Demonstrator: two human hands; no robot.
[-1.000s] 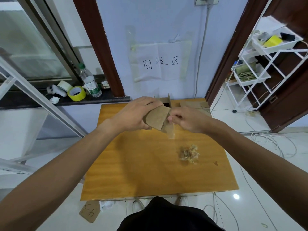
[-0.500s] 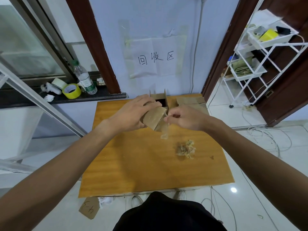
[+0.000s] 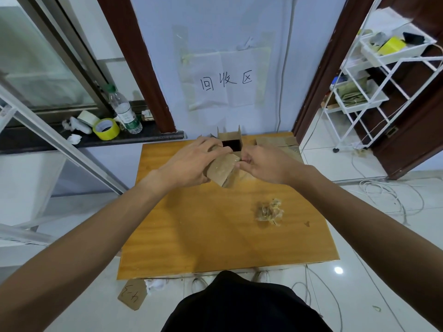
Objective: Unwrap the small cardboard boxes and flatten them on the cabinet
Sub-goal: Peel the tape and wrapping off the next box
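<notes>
A small brown cardboard box (image 3: 221, 169) is held tilted above the far part of the wooden cabinet top (image 3: 215, 226). My left hand (image 3: 189, 161) grips it from the left, fingers curled over its top. My right hand (image 3: 263, 164) pinches something thin at the box's upper right corner, apparently clear tape; the strip is hard to see. Behind the hands stands an open box (image 3: 230, 141) with its flaps up. Flattened cardboard (image 3: 279, 143) lies at the far right corner of the cabinet.
A crumpled wad of peeled tape (image 3: 269, 210) lies right of centre on the cabinet. On the window ledge at left are a yellow tape roll (image 3: 106, 128) and a water bottle (image 3: 123, 111). A white wire rack (image 3: 383, 75) stands to the right, cables on the floor.
The head view has tilted a little. My right hand has moved from the box's lower right edge up to its upper right corner. The left hand keeps its grip.
</notes>
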